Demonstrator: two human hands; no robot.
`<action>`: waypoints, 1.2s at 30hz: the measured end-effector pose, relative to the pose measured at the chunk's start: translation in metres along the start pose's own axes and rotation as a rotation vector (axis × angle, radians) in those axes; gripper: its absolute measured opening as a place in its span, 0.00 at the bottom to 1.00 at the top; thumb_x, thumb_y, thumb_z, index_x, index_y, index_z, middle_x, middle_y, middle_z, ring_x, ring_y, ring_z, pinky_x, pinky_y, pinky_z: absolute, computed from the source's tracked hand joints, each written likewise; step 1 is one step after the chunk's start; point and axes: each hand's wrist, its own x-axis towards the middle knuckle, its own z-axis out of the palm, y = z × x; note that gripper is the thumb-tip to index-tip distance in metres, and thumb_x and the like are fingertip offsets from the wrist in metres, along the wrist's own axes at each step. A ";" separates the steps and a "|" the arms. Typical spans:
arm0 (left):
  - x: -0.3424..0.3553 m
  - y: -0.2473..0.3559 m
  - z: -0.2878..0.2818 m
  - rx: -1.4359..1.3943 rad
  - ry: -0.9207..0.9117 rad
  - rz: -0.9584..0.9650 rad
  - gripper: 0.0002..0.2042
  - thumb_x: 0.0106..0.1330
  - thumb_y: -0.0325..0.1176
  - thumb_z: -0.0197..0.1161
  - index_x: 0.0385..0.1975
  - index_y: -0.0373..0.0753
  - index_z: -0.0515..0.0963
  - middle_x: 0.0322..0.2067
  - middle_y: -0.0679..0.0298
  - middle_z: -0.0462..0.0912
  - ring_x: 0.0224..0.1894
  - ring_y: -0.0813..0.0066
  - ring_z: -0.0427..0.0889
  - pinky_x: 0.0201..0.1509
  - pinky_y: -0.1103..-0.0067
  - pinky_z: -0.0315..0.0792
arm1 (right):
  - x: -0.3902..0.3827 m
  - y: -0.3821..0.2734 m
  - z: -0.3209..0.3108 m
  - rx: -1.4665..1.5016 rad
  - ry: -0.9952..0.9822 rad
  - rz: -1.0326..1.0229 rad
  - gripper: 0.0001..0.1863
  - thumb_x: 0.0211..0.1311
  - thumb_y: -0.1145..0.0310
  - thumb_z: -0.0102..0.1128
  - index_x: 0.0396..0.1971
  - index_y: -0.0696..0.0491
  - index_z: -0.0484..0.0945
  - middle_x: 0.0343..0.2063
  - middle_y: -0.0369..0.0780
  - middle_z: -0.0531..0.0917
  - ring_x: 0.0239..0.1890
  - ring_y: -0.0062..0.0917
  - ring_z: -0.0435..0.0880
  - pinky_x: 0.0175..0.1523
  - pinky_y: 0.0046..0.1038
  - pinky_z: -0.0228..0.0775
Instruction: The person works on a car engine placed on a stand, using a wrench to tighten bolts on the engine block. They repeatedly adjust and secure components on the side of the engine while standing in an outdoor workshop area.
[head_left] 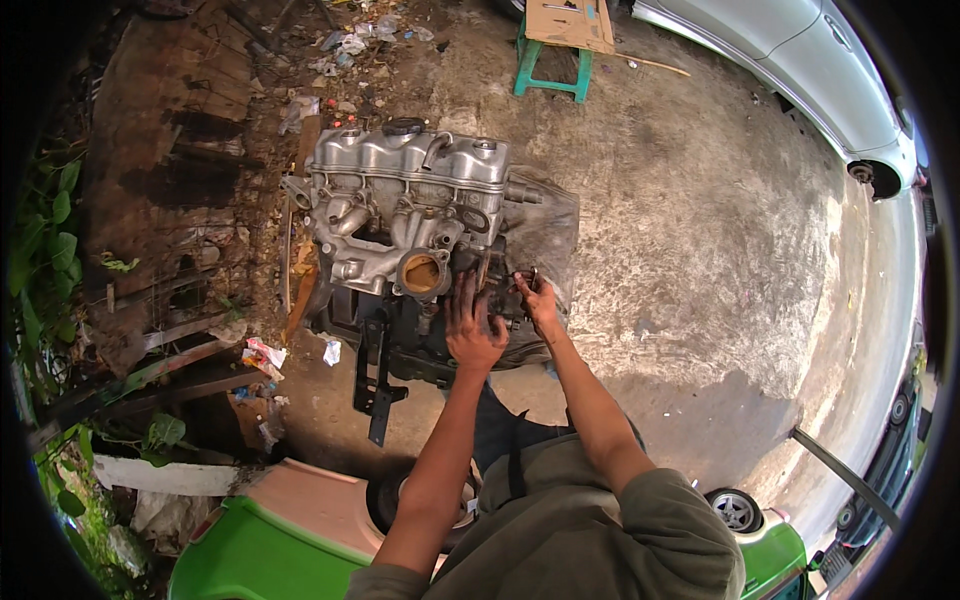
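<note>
A car engine (405,165) with a silver valve cover stands upright on the ground in front of me. Its intake manifold (355,262) faces me and ends in a round flange (422,272) with a brownish opening. My left hand (474,328) lies against the dark lower side of the block, right of that flange, fingers stretched out and holding nothing. Further right, my right hand (540,305) is closed, thumb and fingers pinched at the engine's right end. Whatever sits in that pinch is small, dark and too unclear to name. Both hands look smeared with grease.
A black metal bracket (376,385) juts toward me from the engine's lower left. Beyond stands a green stool (553,70) with a board on top. Litter (355,40) and planks line the left. A silver car (790,60) is far right; a green car (270,545) is behind me.
</note>
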 end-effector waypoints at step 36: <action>0.003 0.004 -0.004 0.040 0.029 0.035 0.18 0.55 0.33 0.52 0.45 0.36 0.77 0.62 0.50 0.70 0.65 0.48 0.69 0.63 0.53 0.67 | 0.012 0.012 0.001 0.284 0.028 -0.094 0.08 0.54 0.86 0.67 0.34 0.62 0.80 0.35 0.39 0.83 0.38 0.21 0.80 0.46 0.25 0.76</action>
